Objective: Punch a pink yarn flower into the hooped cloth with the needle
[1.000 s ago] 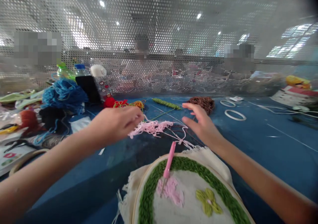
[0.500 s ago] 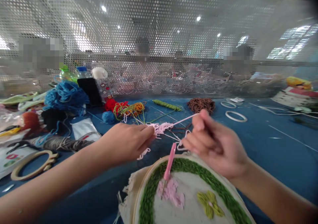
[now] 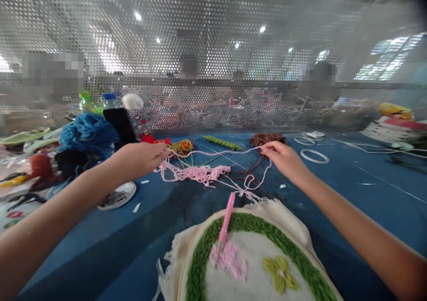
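Pale pink yarn [image 3: 200, 172] lies in a loose tangle on the blue table, and one strand of it spans between my two hands. My left hand [image 3: 143, 158] is closed on the yarn at the tangle's left end. With thumb and fingertips, my right hand [image 3: 278, 154] pinches the strand beside the brown yarn. Below them an embroidery hoop [image 3: 191, 247] holds white cloth with a green stitched border, a pink stitched patch [image 3: 233, 258] and a yellow-green flower [image 3: 280, 273]. A pink punch needle [image 3: 227, 218] stands with its tip in the pink patch.
Brown yarn [image 3: 263, 139], a green yarn bundle [image 3: 223, 143] and orange yarn [image 3: 183, 147] lie toward the back. Blue yarn [image 3: 86, 132], a dark phone [image 3: 119, 125] and bottles crowd the left. White rings [image 3: 314, 156] lie at right. A perforated metal screen [image 3: 207, 38] rises behind, with people beyond.
My hands have moved apart, the left going left and the right slightly forward. A pink strand now stretches between them, and the tangle has come into fuller view on the table.
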Motion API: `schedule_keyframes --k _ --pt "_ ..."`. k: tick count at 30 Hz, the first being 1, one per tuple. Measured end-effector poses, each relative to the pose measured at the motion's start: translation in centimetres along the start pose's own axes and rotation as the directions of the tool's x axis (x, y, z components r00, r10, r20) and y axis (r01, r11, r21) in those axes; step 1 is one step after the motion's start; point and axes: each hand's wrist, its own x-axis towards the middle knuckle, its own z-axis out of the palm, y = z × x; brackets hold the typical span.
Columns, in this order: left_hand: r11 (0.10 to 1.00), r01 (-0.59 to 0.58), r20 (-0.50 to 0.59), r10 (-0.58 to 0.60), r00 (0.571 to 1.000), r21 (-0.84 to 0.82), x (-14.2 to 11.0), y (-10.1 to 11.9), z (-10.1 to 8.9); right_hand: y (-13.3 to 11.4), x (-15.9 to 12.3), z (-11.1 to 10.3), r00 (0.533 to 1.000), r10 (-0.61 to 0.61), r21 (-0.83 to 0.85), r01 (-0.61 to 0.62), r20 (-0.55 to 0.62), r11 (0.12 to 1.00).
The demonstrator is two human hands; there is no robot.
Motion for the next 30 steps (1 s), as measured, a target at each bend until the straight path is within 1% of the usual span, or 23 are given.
schedule_keyframes --k 2,3,4,6,7,10,11,12,13,14,15,16,17,20,21,22,23,24,25,26,27,29,30 --pt "0.998 -0.049 0.057 0.047 0.997 0.030 0.3 2.9 -1.3 -0.9 -2.0 1.9 0.996 -0.050 -0.050 0.054 0.071 0.997" --pt "0.996 -0.085 0.087 0.082 0.993 0.030 0.2 4.5 -1.8 -1.6 -3.3 2.9 0.987 -0.069 -0.052 0.078 0.148 0.996" --pt "0.993 -0.113 0.103 0.110 0.989 0.026 0.1 6.1 -2.4 -2.4 -4.8 3.8 0.960 -0.100 -0.041 0.114 0.260 0.993" --pt "0.976 -0.218 0.078 0.216 0.973 0.012 -0.6 8.7 -3.3 -4.1 -7.9 5.4 0.819 -0.194 -0.023 0.245 0.540 0.969" --pt "0.966 -0.260 0.052 0.259 0.964 0.003 -0.9 9.7 -3.7 -4.8 -9.3 6.0 0.750 -0.207 -0.030 0.290 0.628 0.957" --pt "0.942 -0.335 0.004 0.335 0.942 0.003 -1.9 11.3 -4.3 -6.3 -12.3 7.1 0.625 -0.166 -0.077 0.342 0.763 0.937" --pt "0.938 -0.347 0.010 0.347 0.938 0.001 -2.0 11.5 -4.3 -6.6 -12.8 7.3 0.591 -0.126 -0.058 0.282 0.797 0.958" --pt "0.935 -0.356 0.023 0.356 0.934 -0.004 -2.1 11.5 -4.3 -6.7 -13.1 7.3 0.563 -0.075 -0.022 0.164 0.823 0.986" --pt "0.936 -0.352 0.038 0.352 0.935 -0.014 -2.1 11.5 -4.2 -6.8 -13.2 7.3 0.532 -0.021 0.027 -0.003 0.846 1.000" --pt "0.940 -0.340 0.050 0.341 0.939 -0.024 -2.0 11.4 -4.1 -6.8 -13.2 7.3 0.498 0.022 0.081 -0.184 0.867 0.980" --pt "0.946 -0.324 0.055 0.325 0.944 -0.029 -1.9 11.3 -4.0 -6.8 -13.0 7.2 0.472 0.051 0.132 -0.348 0.880 0.928" --pt "0.950 -0.310 0.054 0.311 0.949 -0.026 -1.8 11.3 -3.8 -6.8 -12.7 7.1 0.465 0.066 0.180 -0.466 0.883 0.866" --pt "0.955 -0.297 0.049 0.297 0.954 -0.020 -1.7 11.2 -3.8 -6.7 -12.3 7.0 0.476 0.079 0.217 -0.535 0.876 0.816" --pt "0.959 -0.281 0.023 0.281 0.959 -0.021 -1.6 11.1 -4.0 -6.1 -10.6 6.3 0.571 0.184 0.260 -0.606 0.800 0.752" --pt "0.963 -0.270 0.011 0.270 0.963 -0.026 -1.5 11.1 -4.2 -5.8 -10.0 6.0 0.569 0.225 0.235 -0.621 0.791 0.747" --pt "0.968 -0.250 0.008 0.250 0.968 -0.025 -1.5 11.0 -4.5 -5.6 -9.4 5.6 0.528 0.237 0.194 -0.635 0.815 0.747" --pt "0.976 -0.215 0.022 0.216 0.976 -0.011 -1.4 10.8 -4.7 -5.4 -8.9 5.2 0.441 0.213 0.130 -0.627 0.872 0.768" --pt "0.985 -0.169 0.056 0.168 0.984 0.015 -1.3 10.6 -4.9 -5.3 -8.6 4.7 0.312 0.136 0.089 -0.612 0.940 0.786" --pt "0.992 -0.119 0.104 0.113 0.988 0.050 -1.1 10.3 -4.9 -5.4 -8.5 4.2 0.204 0.009 0.117 -0.598 0.979 0.793" --pt "0.994 -0.074 0.162 0.060 0.985 0.082 -0.9 9.8 -4.8 -5.7 -8.4 3.8 0.161 -0.104 0.181 -0.592 0.981 0.785" --pt "0.994 -0.040 0.215 0.017 0.977 0.103 -0.6 9.2 -4.6 -6.1 -8.5 3.3 0.190 -0.193 0.270 -0.602 0.962 0.751" --pt "0.995 -0.015 0.283 -0.013 0.959 0.098 0.0 7.9 -3.6 -7.5 -8.6 2.4 0.341 -0.282 0.440 -0.618 0.897 0.651" --pt "0.997 -0.016 0.300 -0.009 0.954 0.081 0.2 7.3 -3.1 -8.2 -8.6 2.0 0.433 -0.305 0.525 -0.604 0.848 0.600"
